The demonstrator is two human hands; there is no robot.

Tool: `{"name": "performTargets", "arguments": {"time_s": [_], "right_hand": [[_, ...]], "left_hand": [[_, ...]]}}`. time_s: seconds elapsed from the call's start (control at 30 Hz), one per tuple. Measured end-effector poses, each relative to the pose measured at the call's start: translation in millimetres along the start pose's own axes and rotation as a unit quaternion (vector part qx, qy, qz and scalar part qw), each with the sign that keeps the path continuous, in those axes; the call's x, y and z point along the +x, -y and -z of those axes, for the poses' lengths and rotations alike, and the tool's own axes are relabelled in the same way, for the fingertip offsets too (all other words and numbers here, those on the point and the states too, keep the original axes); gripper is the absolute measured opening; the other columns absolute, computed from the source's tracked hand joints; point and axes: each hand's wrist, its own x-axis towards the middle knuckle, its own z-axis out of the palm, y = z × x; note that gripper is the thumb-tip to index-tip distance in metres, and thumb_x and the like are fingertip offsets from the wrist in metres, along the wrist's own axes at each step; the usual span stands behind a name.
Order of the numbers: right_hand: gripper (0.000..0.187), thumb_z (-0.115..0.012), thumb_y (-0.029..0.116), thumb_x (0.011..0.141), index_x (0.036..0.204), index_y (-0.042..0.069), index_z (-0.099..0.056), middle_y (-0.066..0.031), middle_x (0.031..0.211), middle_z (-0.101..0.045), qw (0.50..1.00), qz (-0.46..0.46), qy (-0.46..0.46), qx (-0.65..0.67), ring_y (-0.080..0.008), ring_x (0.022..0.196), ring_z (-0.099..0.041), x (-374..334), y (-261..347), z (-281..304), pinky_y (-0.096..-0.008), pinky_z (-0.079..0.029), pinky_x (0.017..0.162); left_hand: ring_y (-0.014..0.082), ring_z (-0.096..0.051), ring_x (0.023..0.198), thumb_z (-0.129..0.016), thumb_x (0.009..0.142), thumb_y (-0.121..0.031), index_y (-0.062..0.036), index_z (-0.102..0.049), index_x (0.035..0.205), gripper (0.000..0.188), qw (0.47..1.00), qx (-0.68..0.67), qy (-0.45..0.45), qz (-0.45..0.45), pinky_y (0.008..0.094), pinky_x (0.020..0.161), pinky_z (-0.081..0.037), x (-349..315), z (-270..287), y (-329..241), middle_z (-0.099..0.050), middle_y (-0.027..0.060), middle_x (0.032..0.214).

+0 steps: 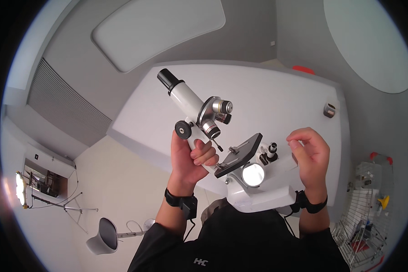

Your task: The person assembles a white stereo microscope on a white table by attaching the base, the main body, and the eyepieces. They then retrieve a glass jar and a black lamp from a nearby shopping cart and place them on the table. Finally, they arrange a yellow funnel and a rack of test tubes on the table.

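A white microscope (186, 97) is tilted over the table's near side, its black eyepiece pointing up to the far left. My left hand (190, 161) is wrapped round its arm, below the black focus knob (183, 130). Silver objectives (211, 128) hang from the nosepiece above the black stage (240, 156), which carries metal clips. Under the stage, a round mirror (253, 174) shines brightly above the white base (263, 198). My right hand (310, 156) is raised right of the stage, thumb and forefinger curled close together. Whatever lies between them, if anything, cannot be made out.
Just beyond the stage stands a small black-and-silver tube-shaped part (271, 152) on the white table (258, 99). Near the table's right edge sits a small dark grey object (329, 110). A wire cart (362, 217) is at the right, a grey-and-white chair (105, 238) at the lower left.
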Motion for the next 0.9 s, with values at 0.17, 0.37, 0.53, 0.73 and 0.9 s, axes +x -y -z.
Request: {"name": "performTargets", "arguments": {"time_s": [0.17,0.37,0.53,0.73,0.9], "right_hand": [[0.004,-0.059,0.001,0.088,0.09,-0.002,-0.061,-0.0058,0.086,-0.061,0.999,0.025,0.021,0.018,-0.0121,0.082,-0.055,3.6,-6.7,9.0,-0.0263,-0.044,0.076],[0.03,-0.058,0.004,0.089,0.118,-0.002,-0.052,-0.0091,0.096,-0.06,0.99,0.006,0.103,0.099,-0.0133,0.087,-0.057,22.2,12.0,15.4,-0.0263,-0.044,0.08],[0.054,-0.062,0.017,0.091,0.136,0.002,-0.038,-0.0155,0.116,-0.054,0.964,-0.094,0.249,0.025,-0.0165,0.092,-0.06,61.4,33.9,1.8,-0.0278,-0.047,0.079],[0.064,-0.065,0.025,0.091,0.142,0.003,-0.033,-0.0205,0.122,-0.053,0.919,-0.134,0.369,-0.026,-0.0199,0.096,-0.063,71.2,39.2,9.8,-0.0296,-0.049,0.082],[0.066,-0.068,0.015,0.087,0.142,0.003,-0.033,-0.0157,0.117,-0.056,0.898,-0.166,0.391,-0.11,-0.0164,0.094,-0.061,76.5,39.6,-0.7,-0.0282,-0.049,0.08]], "left_hand": [[0.0076,-0.031,0.042,-0.035,0.092,-0.062,-0.007,-0.068,0.077,0.065,0.994,-0.069,0.051,0.066,0.0247,0.048,-0.03,7.5,5.8,1.8,-0.037,-0.0064,0.048],[0.0072,-0.03,0.041,-0.034,0.095,-0.056,-0.0064,-0.063,0.072,0.061,0.988,-0.079,0.036,0.125,0.0244,0.046,-0.029,16.3,-3.3,5.3,-0.036,-0.0062,0.047],[0.0059,-0.027,0.038,-0.028,0.098,-0.048,-0.0076,-0.057,0.068,0.059,0.988,-0.02,-0.008,0.153,0.0241,0.043,-0.026,17.5,-12.2,12.8,-0.031,-0.0078,0.045],[0.007,-0.023,0.039,-0.027,0.1,-0.048,-0.0088,-0.056,0.067,0.06,0.985,0.1,-0.041,0.132,0.0247,0.043,-0.024,15.8,-16.0,17.5,-0.023,-0.0084,0.045],[0.0076,-0.022,0.04,-0.029,0.102,-0.048,-0.0093,-0.051,0.068,0.056,0.977,0.158,-0.06,0.132,0.0256,0.045,-0.024,16.5,-19.7,24.5,-0.02,-0.0078,0.046]]}}
